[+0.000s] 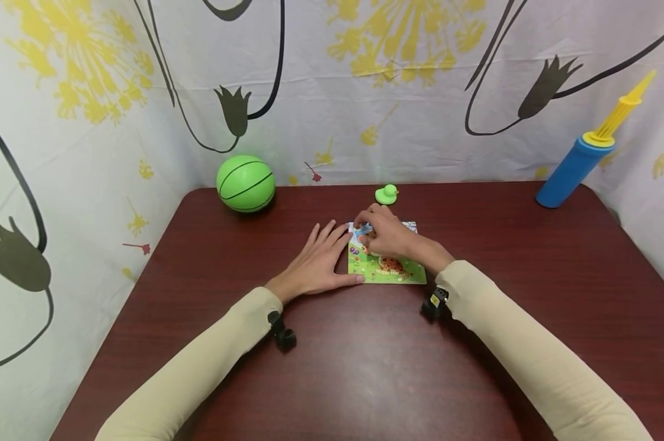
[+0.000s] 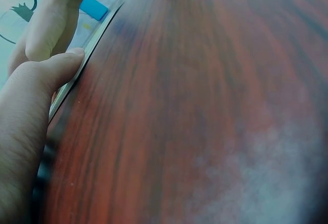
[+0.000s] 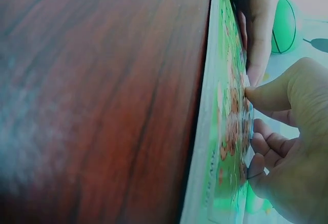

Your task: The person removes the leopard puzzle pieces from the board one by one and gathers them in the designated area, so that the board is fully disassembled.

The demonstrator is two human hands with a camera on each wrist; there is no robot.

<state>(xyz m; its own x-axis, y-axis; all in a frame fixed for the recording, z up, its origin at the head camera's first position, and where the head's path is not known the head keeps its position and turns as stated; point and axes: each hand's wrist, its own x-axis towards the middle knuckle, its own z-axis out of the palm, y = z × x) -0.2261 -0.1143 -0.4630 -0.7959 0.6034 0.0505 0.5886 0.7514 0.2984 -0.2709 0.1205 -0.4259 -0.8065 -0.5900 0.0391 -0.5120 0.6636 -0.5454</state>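
Note:
A flat picture puzzle (image 1: 387,269) with a spotted big cat on green grass lies on the table, below both hands in the head view. My left hand (image 1: 323,260) rests spread at its left side, thumb on the near left corner and fingertips by the far left edge. Over the puzzle's upper part, my right hand (image 1: 387,233) has its fingers bent, with thumb and fingertips around a bluish puzzle piece (image 1: 363,230) at board level. In the right wrist view the thumb and fingers of the right hand (image 3: 287,131) touch the puzzle's face. The hand hides part of the picture.
A green toy duck (image 1: 386,195) sits just beyond the puzzle. At the back left is a green ball (image 1: 246,184), and a blue and yellow hand pump (image 1: 571,168) stands at the back right. Patterned cloth (image 1: 310,110) hangs behind the dark red table (image 1: 365,367).

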